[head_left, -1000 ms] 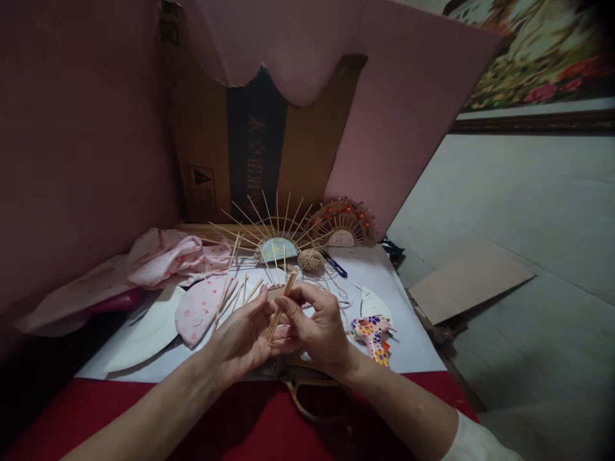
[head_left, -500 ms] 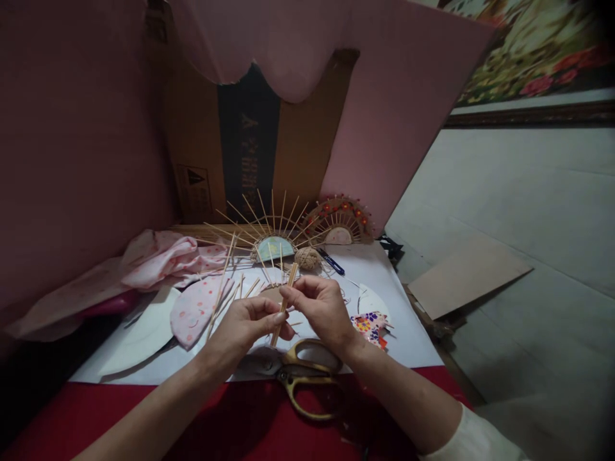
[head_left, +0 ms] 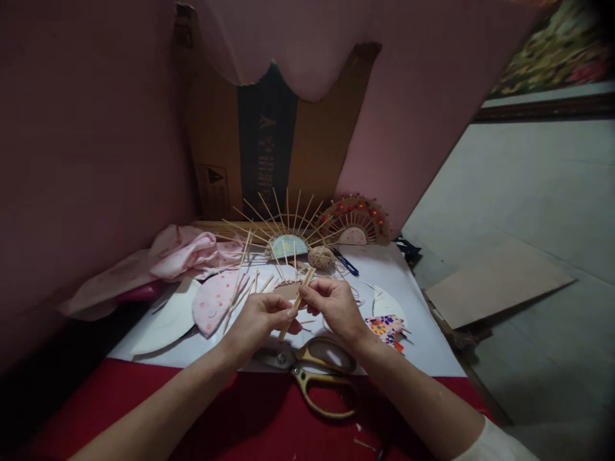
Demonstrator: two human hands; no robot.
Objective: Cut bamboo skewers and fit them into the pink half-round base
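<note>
Between my two hands is a short bundle of thin wooden sticks (head_left: 306, 280), tilted with its upper end to the right. My left hand (head_left: 262, 323) pinches the lower part with thumb and fingers. Higher up, my right hand (head_left: 334, 310) grips the same bundle. Just behind them lies a brown half-round piece (head_left: 287, 291) with a few sticks standing out of it, partly covered by my fingers. Scissors with yellowish handles (head_left: 296, 371) lie below my hands, across the edge of the white sheet. More loose sticks (head_left: 235, 298) lie left of the bundle.
A stick fan with a green half-round base (head_left: 289, 246), a red-flowered fan (head_left: 353, 235), a twine ball (head_left: 321, 257) and a dark blue cutter (head_left: 346, 262) stand or lie behind. Pink dotted fabric (head_left: 216, 304) and a white plate (head_left: 168, 323) are left, patterned cloth (head_left: 383, 328) right.
The whole view has shifted, so things appear further right. The bundle's upper ends look slightly more spread and tilted. Both hands still hold it.
</note>
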